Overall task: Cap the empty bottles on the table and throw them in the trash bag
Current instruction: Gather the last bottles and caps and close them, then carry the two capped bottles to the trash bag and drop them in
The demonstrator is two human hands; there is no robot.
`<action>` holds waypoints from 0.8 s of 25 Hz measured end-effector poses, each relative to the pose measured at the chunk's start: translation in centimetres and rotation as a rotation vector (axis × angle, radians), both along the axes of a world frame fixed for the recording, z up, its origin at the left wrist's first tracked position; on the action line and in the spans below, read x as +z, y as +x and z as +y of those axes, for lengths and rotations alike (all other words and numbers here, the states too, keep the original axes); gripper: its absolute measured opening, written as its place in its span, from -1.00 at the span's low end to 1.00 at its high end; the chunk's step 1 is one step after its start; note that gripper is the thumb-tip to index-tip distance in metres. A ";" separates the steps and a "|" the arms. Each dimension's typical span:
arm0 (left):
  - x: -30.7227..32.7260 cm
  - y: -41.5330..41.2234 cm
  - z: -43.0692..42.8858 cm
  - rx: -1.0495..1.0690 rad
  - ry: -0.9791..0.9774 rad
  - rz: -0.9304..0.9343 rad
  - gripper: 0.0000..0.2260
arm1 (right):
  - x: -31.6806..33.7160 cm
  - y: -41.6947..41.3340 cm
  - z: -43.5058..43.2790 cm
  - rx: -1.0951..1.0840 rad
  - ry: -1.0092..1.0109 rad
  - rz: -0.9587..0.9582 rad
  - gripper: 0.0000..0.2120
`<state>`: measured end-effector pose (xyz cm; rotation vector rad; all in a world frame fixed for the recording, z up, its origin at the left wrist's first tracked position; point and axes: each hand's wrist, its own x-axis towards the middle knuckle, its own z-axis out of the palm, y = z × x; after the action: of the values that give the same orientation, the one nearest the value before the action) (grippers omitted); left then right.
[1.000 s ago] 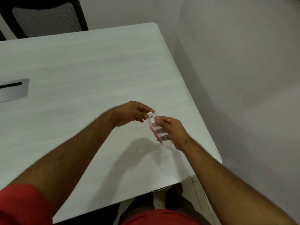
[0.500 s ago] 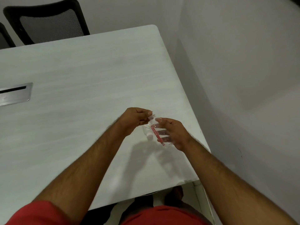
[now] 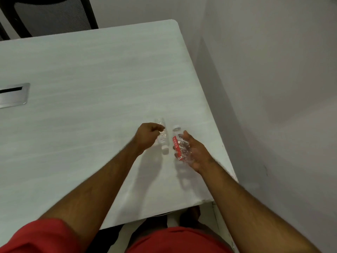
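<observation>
Red-labelled bottle [image 3: 180, 148] now capped, lying in right hand [image 3: 196, 152], fingers curled round it. Left hand [image 3: 147, 136] now off it, closing on second capped bottle [image 3: 162, 136] lying on white table [image 3: 91, 88]; grey walls.

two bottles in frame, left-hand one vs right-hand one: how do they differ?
The left-hand bottle shows no label; the right-hand bottle has a red one. The left-hand bottle's white cap points toward the person; the right-hand bottle's cap points away. The left hand pinches its bottle from the side; the right hand cradles its bottle. Both are clear, capped and look empty.
</observation>
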<state>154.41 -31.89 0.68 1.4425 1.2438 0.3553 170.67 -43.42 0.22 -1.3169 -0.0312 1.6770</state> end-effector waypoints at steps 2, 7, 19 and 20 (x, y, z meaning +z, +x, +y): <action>-1.8 -0.3 0.5 -0.291 0.481 0.351 -0.54 | -1.1 -0.5 -0.2 -0.078 -0.015 -0.061 -0.80; -4.6 -0.2 1.2 -0.829 0.984 0.658 -0.58 | -2.8 -1.7 -1.1 -0.098 -0.032 -0.131 -0.75; 4.3 -12.3 -8.4 0.354 -0.144 0.038 -0.70 | 2.6 -10.7 -4.5 0.106 0.118 -0.422 -0.55; 5.4 -13.7 -9.8 0.407 -0.206 -0.030 -0.71 | 3.0 -11.7 -4.8 0.137 0.144 -0.429 -0.61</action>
<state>140.67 -41.73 6.09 1.0023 1.5032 0.5042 158.94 -48.27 3.23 -1.5675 -0.4955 1.4435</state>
